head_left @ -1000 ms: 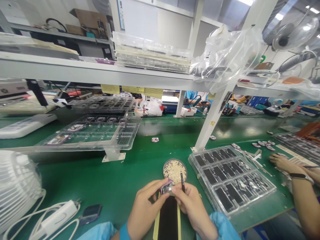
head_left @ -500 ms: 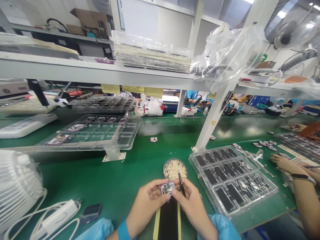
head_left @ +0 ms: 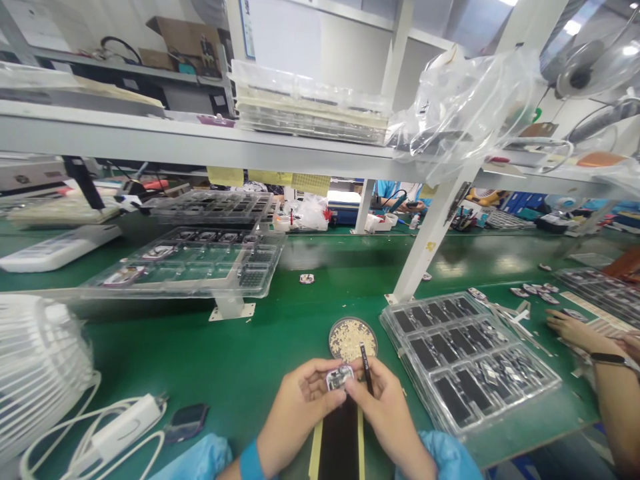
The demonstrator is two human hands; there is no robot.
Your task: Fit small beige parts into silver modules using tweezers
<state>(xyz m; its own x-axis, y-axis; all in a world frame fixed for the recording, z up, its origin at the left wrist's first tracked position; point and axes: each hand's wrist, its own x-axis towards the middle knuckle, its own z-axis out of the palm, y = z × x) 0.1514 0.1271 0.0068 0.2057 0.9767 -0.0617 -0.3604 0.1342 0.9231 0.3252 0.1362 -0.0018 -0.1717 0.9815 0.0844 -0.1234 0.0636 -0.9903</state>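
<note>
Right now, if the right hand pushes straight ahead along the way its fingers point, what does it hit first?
Most likely the round dish of small pale parts, just beyond the right hand and its dark tweezers. Depth is hard to judge; it might pass above the rim.

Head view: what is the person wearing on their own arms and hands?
Both hands are bare: no gloves, rings or watch show on the left hand or the right hand. Each forearm ends in a light blue sleeve, loose and slightly puffed, and the left one closes in a darker blue cuff at the wrist. The right sleeve's cuff is not clearly visible.
</note>
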